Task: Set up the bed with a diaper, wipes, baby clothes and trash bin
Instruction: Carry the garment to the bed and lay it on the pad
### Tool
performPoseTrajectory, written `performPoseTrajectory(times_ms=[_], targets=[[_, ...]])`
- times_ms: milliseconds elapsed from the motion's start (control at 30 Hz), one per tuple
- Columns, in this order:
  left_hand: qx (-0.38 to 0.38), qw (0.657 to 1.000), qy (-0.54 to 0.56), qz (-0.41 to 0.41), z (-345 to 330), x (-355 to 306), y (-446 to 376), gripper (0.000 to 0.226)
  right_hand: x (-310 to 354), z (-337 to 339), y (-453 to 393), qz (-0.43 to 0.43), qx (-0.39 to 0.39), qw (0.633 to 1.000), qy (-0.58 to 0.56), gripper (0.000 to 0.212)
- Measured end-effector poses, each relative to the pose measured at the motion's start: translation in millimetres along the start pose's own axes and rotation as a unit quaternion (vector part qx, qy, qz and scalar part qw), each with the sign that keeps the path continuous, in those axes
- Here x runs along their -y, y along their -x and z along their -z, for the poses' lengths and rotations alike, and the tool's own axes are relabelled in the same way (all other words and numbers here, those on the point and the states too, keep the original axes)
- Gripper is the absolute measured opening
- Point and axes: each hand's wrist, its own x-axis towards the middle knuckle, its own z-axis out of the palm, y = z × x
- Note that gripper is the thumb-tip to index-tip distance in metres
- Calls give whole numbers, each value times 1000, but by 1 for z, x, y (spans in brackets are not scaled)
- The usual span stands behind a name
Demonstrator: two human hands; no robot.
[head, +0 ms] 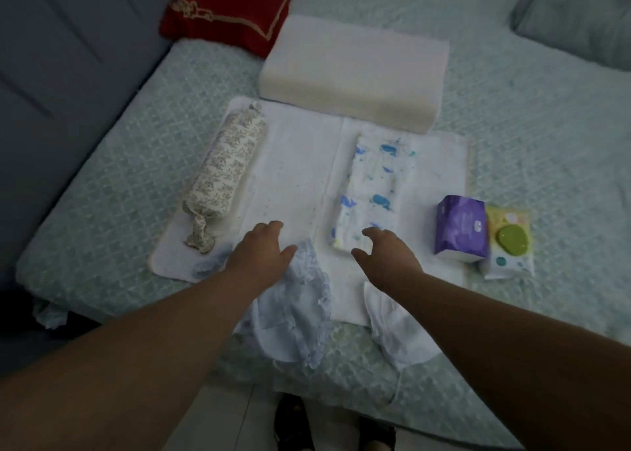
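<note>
1. Both bare hands are stretched out over a white rectangular changing mat [293, 164] spread on the pale green quilted bed [112, 191].
2. The left hand [261, 252] has its fingers loose and spread, gripping nothing. It sits at the top edge of a pale blue frilly baby garment [300, 307], which runs from the mat's near edge down toward the bed's edge. Can't tell if the palm actually touches the fabric.
3. The right hand [387, 254] is open too, fingers slightly curled, empty. Its fingertips are right at the near end of the folded white diaper with blue splotches [372, 191], which lies lengthwise on the mat's right half.
4. A white cloth piece [396, 331] lies under the right forearm, at the mat's near edge.
5. Right of the mat, on the bed: a purple tissue pack [461, 227] standing up, and touching its right side a wipes pack with a green lid [510, 246].
6. On the mat's left side there's a floral-print bolster roll [222, 174]; a cream foam pillow [355, 75] sits at the far edge.
</note>
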Motion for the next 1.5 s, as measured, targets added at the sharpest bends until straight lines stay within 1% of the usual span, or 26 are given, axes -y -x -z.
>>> performPoseTrajectory(times_ms=[300, 500, 667, 767, 933, 1167, 1300, 1433, 1500], targets=[[34, 989, -56, -132, -7, -134, 3, 65, -89, 73, 71, -112, -96, 987, -62, 56], [70, 966, -81, -235, -23, -253, 46, 63, -164, 126, 164, -205, -152, 961, -105, 59], [88, 943, -114, -300, -42, -335, 84, 58, -215, 156, 227, -255, -181, 941, -127, 61], [104, 929, -115, -335, -61, -393, 114, 56, -257, 172, 271, -283, -198, 927, -150, 62], [118, 906, -140, -382, -95, -474, 163, 62, -327, 197, 341, -313, -216, 910, -166, 64], [153, 869, -163, -441, -143, -602, 266, 69, -428, 247, 464, -363, -266, 877, -169, 65], [151, 837, -178, -495, -158, -678, 329, 69, -471, 283, 535, -387, -298, 856, -171, 63], [148, 803, -168, -553, -169, -756, 393, 67, -507, 321, 614, -416, -339, 829, -157, 61], [141, 781, -165, -585, -177, -794, 427, 66, -524, 336, 656, -436, -361, 811, -148, 60]])
